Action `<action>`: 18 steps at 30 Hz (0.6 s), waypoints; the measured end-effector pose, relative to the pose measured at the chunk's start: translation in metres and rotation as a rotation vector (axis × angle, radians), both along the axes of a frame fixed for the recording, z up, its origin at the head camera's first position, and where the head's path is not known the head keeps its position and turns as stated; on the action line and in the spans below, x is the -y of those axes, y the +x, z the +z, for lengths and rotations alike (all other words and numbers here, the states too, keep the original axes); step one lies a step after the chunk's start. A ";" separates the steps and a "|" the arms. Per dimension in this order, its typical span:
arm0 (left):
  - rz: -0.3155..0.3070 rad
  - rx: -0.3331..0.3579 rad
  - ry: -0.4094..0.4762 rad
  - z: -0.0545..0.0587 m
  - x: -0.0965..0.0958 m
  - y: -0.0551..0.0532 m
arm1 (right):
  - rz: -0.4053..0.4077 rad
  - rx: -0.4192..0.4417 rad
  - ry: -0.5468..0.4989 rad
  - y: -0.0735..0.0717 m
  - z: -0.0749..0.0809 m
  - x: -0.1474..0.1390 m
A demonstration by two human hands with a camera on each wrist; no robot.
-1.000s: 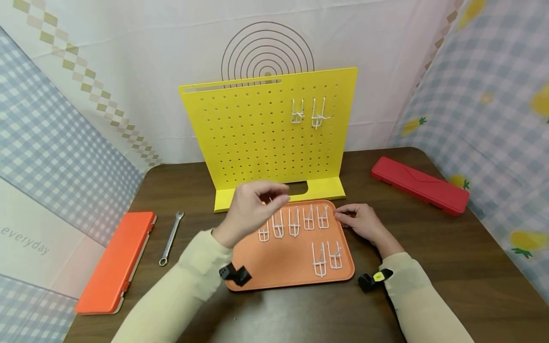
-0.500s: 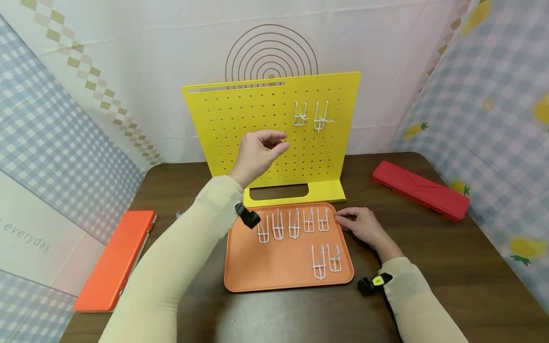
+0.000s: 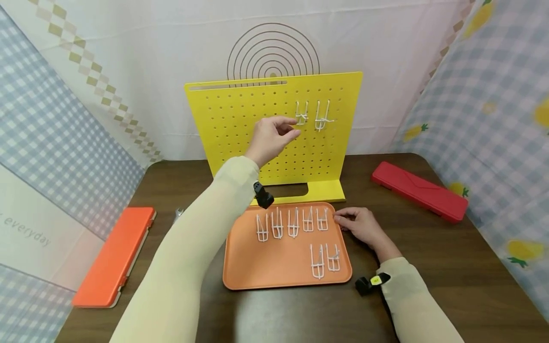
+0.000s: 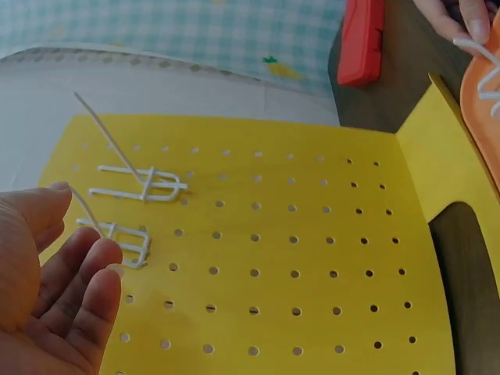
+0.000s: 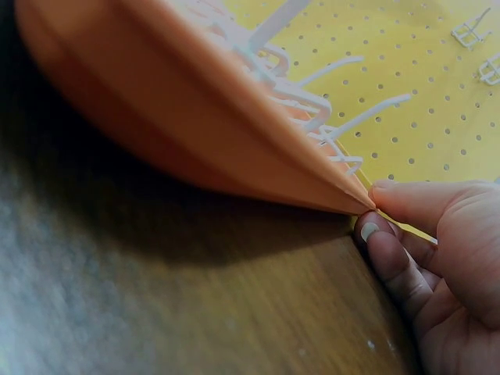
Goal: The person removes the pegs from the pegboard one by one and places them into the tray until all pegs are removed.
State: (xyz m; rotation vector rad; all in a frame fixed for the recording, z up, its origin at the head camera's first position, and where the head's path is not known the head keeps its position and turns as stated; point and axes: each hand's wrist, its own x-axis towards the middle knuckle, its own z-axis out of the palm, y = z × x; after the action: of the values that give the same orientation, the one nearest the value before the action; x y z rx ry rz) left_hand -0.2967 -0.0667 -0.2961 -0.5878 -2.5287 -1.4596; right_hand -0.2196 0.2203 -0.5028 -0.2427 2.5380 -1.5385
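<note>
Head view looking forward and down over the whole table, left wrist view close against the yellow pegboard (image 4: 312,258) face, right wrist view low at the orange tray (image 5: 180,125) corner, pegboard shared by all three

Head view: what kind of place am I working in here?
Probably a staged tabletop work booth, not a real workshop: a dark wooden table hemmed in by patterned cloth backdrops, with a freestanding yellow pegboard and an orange tray of white wire hooks.
</note>
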 end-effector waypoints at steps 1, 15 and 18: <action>0.000 0.006 -0.004 0.000 -0.001 -0.002 | 0.002 0.001 -0.001 0.000 0.000 0.000; -0.018 0.053 0.040 -0.002 -0.019 -0.020 | -0.002 0.006 -0.003 -0.001 0.000 0.000; -0.026 0.078 0.083 -0.005 -0.024 -0.022 | -0.016 0.018 -0.008 0.000 0.000 0.001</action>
State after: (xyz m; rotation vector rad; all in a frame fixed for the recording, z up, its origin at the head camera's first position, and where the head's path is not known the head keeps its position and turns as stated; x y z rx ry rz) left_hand -0.3184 -0.0425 -0.3009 -0.5625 -2.5119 -1.6184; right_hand -0.2200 0.2194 -0.5029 -0.2092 2.5263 -1.5494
